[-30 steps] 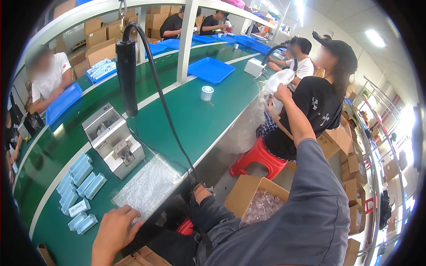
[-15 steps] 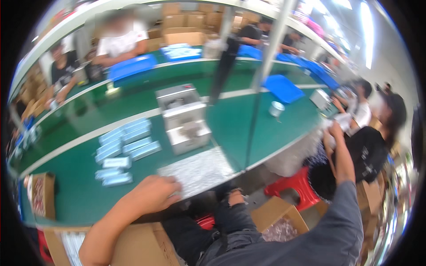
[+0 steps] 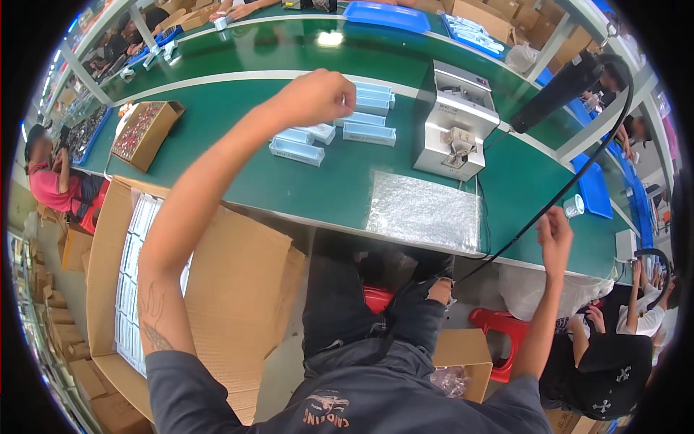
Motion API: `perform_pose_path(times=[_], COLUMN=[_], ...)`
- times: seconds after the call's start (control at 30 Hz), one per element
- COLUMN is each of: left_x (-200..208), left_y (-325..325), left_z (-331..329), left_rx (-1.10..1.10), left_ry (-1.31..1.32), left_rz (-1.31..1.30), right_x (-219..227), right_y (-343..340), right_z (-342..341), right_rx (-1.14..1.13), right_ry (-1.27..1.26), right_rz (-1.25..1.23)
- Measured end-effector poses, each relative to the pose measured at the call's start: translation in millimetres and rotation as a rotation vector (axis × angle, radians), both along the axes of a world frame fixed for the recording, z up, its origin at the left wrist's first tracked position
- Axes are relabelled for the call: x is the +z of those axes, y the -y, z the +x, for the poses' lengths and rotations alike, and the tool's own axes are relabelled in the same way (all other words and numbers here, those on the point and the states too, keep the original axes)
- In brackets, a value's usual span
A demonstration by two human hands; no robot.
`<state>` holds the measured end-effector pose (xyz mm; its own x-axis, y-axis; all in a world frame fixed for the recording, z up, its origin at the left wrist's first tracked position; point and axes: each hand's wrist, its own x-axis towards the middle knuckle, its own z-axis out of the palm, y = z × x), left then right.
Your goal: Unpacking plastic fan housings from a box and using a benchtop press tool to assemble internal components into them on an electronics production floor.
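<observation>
My left hand (image 3: 318,98) is raised over the green workbench, its fingers curled closed and pointing down at a group of pale blue trough-shaped plastic housings (image 3: 370,133). Whatever its fingertips hold, if anything, is hidden. One whitish-topped housing (image 3: 319,132) lies just below this hand. Off to the right, my right hand (image 3: 555,239) hovers by the bench's front edge, fingers loosely bent and apart, nothing seen in them. Closest to it is a small white tub (image 3: 574,206). A silver bubble-textured mat (image 3: 423,213) lies on the bench between my hands.
Behind the mat stands a grey screw feeder (image 3: 455,123). A black electric screwdriver (image 3: 557,90) hangs at right on its cable. At left are an open carton of packed housings (image 3: 134,282) and a small box of reddish parts (image 3: 148,134). A red stool (image 3: 499,340) stands at right.
My view has swung left and down. My left hand has gone from beside the silver mat to above the blue housings. My right hand has drawn back from far right, nearer the white tub.
</observation>
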<state>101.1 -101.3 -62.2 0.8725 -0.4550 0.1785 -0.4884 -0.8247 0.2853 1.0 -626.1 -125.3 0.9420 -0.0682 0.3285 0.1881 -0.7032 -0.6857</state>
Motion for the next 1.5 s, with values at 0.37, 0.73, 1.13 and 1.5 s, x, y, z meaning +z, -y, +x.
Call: perform_pose_path(times=[0.37, 0.73, 1.13, 1.5], left_x=[-34, -37, -27, -53], left_y=[-38, -58, -64, -62], left_z=[2, 5, -18, -58], left_rx=[0.088, 0.179, 0.232, 0.318], left_ry=[-0.196, 0.0, -0.054, -0.26], left_rz=[0.306, 0.265, 0.27, 0.154], right_x=[-71, -67, -69, -65], right_y=[43, 45, 47, 44], right_z=[18, 24, 23, 23], right_rx=[0.035, 0.033, 0.044, 0.059], right_ry=[-0.101, -0.129, -0.132, -0.152], right_rz=[0.348, 0.369, 0.356, 0.362])
